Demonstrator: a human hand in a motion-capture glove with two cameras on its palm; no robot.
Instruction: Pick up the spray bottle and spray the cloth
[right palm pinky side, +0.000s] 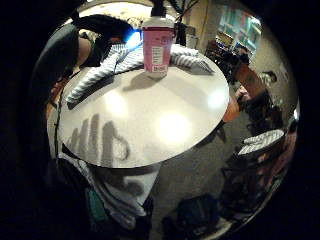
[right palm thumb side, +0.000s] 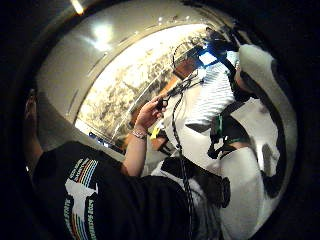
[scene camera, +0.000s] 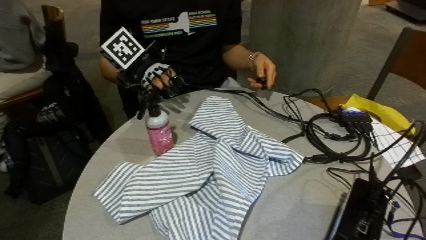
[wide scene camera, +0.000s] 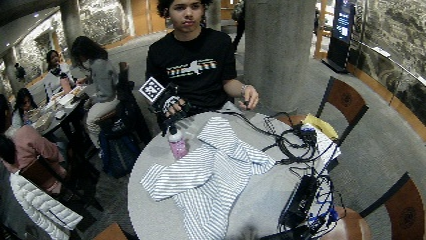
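Pink-labelled plastic spray bottle (scene camera: 160, 132) is standing upright on our round grey table (scene camera: 100, 165), beside the striped cloth (scene camera: 213, 170). We are hovering our gloved right hand (scene camera: 154, 76) above its nozzle, fingers spread, gripping nothing.

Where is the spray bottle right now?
In the outside view, the spray bottle stands upright on the table, beside the striped cloth, with the gloved right hand just above its nozzle.

Pink spray bottle (scene camera: 160, 134) with a black nozzle, blue-and-white striped cloth (scene camera: 203, 176), grey round table (scene camera: 106, 157), black glove on the right hand (scene camera: 154, 76), yellow paper (scene camera: 377, 111).
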